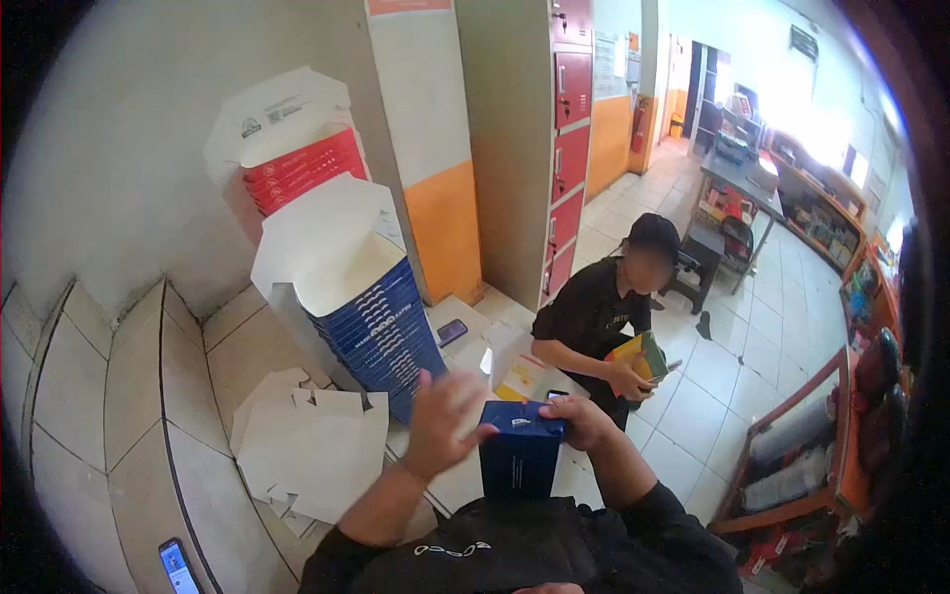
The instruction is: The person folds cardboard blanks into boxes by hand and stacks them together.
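A dark blue cardboard box [519,460] stands upright against the front of my body, with a small white mark near its top. My right hand [586,422] grips its upper right edge, fingers bent over the top. On the box's left side, my left hand [447,421] is raised with fingers stretched out and smeared by motion. Its thumb reaches the box's upper left edge; I cannot tell whether it touches. Behind my left hand rises a tall nested stack of blue food boxes [376,322] with open white flaps. Flat white cardboard blanks [312,445] lie to the left.
Nested red boxes [307,173] stand behind the blue stack. A co-worker [604,317] in a black cap sits ahead, holding a yellow-green box [641,358]. One phone [452,332] lies beside the stack, another [178,566] on the tiled step. Red lockers [569,163] stand behind.
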Tool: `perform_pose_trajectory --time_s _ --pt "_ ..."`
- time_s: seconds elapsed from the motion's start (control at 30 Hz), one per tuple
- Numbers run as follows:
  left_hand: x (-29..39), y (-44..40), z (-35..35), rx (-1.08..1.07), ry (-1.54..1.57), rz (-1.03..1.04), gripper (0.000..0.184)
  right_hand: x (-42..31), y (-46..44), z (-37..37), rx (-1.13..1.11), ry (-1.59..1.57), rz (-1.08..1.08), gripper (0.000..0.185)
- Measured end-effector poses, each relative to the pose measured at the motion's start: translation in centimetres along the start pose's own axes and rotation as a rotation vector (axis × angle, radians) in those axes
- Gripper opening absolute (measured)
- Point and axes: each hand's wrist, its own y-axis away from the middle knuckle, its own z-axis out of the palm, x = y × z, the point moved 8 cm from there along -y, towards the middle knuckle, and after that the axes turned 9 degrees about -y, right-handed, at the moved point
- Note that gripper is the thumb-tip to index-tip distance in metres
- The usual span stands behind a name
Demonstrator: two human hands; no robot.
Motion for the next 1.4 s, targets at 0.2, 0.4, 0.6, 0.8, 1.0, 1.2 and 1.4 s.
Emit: perform_pose_trajectory --time_s 0.2,0.4,0.6,0.8,1.0,1.2,1.4 --pt "-12.0 -3.9 -6.4 0.115 -0.396 -0.207 0.052 -0.9 1.4 -1.0 0.126 -0.076 -0.074 0.026" --pt "-19.6 -4.6 -5.2 -0.29 -0.519 -0.301 0.016 -2.0 3.3 -5.0 0.347 -0.026 -0.221 0.012" --pt "-11.2 -6.4 -3.1 -0.208 -0.464 -0.11 0.017 -5.3 5.7 -4.5 0.354 0.013 -0.332 0.012" --pt "-0.2 -6.3 -2.2 -0.256 -0.344 -0.048 0.015 -8.3 7.8 -1.5 0.343 0.159 -0.416 0.021" --pt "0.9 -6.0 -4.4 -0.375 0.071 0.23 0.005 -12.9 10.5 1.0 0.408 0.461 -0.65 0.021" --pt "-0.1 -5.2 -4.1 -0.304 0.008 0.222 0.012 -17.8 15.4 9.1 0.172 0.389 -0.883 0.017" --pt "-0.5 -4.5 -3.9 -0.215 0.08 0.148 0.017 -19.1 16.4 19.5 -0.287 0.346 -0.96 0.02"
